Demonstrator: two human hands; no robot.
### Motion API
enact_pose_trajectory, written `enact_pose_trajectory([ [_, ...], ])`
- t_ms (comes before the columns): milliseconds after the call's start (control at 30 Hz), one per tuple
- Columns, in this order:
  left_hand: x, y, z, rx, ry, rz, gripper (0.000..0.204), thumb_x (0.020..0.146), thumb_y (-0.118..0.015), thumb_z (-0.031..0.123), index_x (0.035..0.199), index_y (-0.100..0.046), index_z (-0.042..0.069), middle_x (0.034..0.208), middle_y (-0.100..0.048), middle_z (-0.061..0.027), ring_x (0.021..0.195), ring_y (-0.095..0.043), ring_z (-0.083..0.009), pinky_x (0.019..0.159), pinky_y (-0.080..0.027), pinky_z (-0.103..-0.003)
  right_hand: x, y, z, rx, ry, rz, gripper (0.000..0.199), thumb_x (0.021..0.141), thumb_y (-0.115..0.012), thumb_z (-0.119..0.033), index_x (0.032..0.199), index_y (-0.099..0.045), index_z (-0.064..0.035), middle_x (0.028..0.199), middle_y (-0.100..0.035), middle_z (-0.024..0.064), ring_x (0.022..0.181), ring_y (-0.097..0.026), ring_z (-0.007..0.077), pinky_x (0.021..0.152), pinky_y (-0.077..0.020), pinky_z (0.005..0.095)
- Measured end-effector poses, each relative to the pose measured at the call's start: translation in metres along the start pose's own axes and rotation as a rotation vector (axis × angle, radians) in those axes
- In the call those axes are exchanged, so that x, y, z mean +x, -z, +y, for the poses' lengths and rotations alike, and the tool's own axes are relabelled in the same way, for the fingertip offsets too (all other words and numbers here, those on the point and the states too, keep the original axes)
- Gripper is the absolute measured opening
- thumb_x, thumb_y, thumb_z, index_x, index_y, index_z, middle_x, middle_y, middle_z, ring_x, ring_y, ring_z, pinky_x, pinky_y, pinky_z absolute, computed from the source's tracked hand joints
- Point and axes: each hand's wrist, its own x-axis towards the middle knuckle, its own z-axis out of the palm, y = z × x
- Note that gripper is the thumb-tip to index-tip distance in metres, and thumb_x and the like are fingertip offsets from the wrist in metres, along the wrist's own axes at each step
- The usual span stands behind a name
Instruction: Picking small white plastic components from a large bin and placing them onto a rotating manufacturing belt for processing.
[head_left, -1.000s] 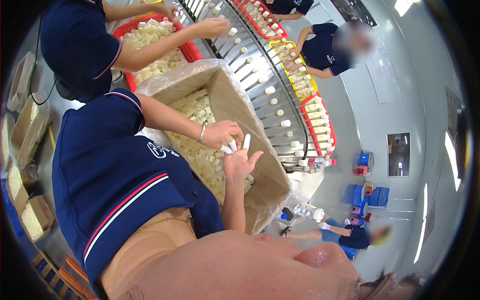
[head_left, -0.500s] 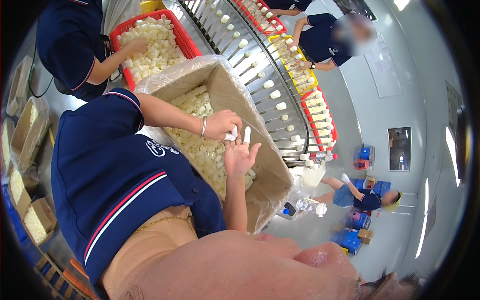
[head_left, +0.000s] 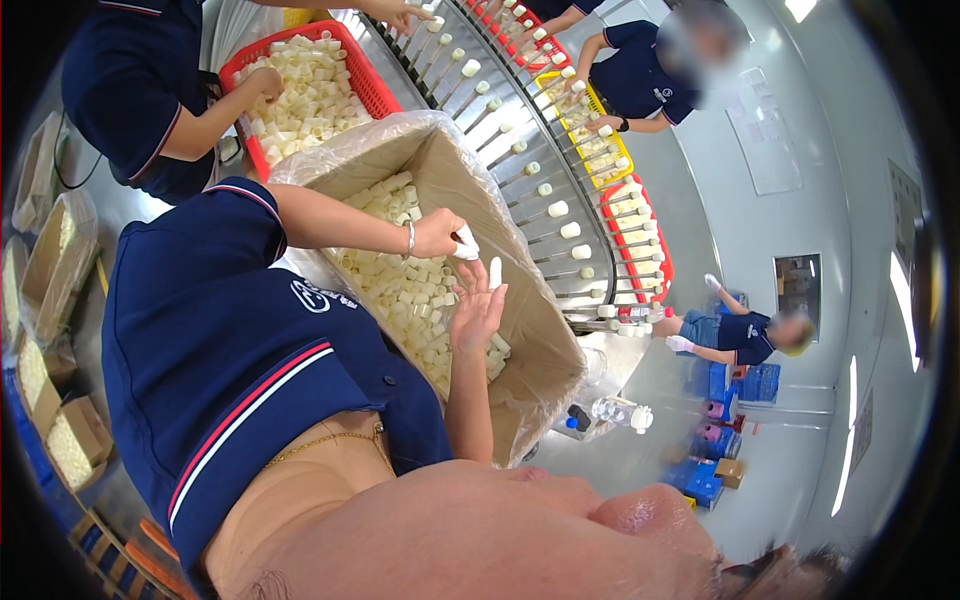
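My left hand (head_left: 437, 234), with a silver bangle at the wrist, is closed above a carton, its fingers drawn together. White coverings show on its fingertips, and I cannot make out whether anything is pinched between them. Just below it my right hand (head_left: 478, 318) is open, palm turned up and fingers spread, holding nothing. A white finger cot (head_left: 495, 272) covers one of its fingers. Both hands are over the plastic-lined cardboard box (head_left: 535, 370), which holds many short, cream-white cylindrical pieces (head_left: 400, 290).
Beyond the box runs a metal conveyor (head_left: 480, 185) with upright rods tipped with white pieces. A red basket (head_left: 375, 85) of pieces stands beside the box; a yellow basket (head_left: 622, 165) is across the conveyor. Co-workers reach in nearby. Clear bottles (head_left: 620, 412) stand near the box.
My left hand has drawn slightly away from my right fingers, and the right fingers have spread. A co-worker's hand has come over the conveyor rods at the top.
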Motion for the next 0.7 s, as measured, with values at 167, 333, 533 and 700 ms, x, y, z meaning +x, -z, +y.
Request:
enact_pose_trajectory([
  [167,0.004,0.008,0.005,0.049,-0.051,-0.123,0.016,0.076,-0.07,0.01,0.086,-0.068,-0.001,0.079,-0.068,-0.0054,0.069,-0.061,-0.0084,0.063,-0.048,-0.022,-0.001,0.0,-0.005,-0.019,0.022,0.043,0.066,0.094,-0.024,-0.051,0.138,-0.023,-0.0019,0.128,-0.047,0.0153,0.103,-0.047,0.0183,0.077,-0.0387,0.0297],
  [333,0.009,0.01,0.007,-0.202,0.039,-0.233,0.015,0.072,-0.072,0.007,0.085,-0.069,0.0,0.079,-0.068,-0.0058,0.069,-0.061,-0.008,0.06,-0.048,-0.024,-0.004,0.003,-0.012,0.12,-0.041,0.066,0.071,0.092,-0.028,-0.053,0.142,-0.012,-0.0051,0.126,-0.049,0.0158,0.094,-0.048,0.0173,0.073,-0.039,0.0285],
  [533,-0.004,-0.001,0.008,-0.236,0.055,-0.455,0.018,0.071,-0.073,0.004,0.088,-0.068,0.001,0.075,-0.066,-0.0036,0.068,-0.059,-0.0069,0.062,-0.048,-0.023,-0.005,-0.008,-0.014,0.203,-0.098,-0.22,0.08,0.088,-0.03,-0.06,0.145,0.001,-0.013,0.124,-0.049,0.0165,0.081,-0.052,0.0179,0.058,-0.0403,0.0268],
  [700,0.006,-0.008,0.011,-0.501,0.105,-0.283,0.025,0.082,-0.065,0.017,0.103,-0.065,0.004,0.094,-0.064,0.0001,0.091,-0.056,-0.0084,0.08,-0.045,-0.024,0.002,-0.01,-0.03,0.45,-0.008,-0.264,0.087,0.082,-0.032,-0.071,0.145,0.002,-0.0213,0.135,-0.038,0.0149,0.061,-0.051,0.0193,0.044,-0.0387,0.0251],
])
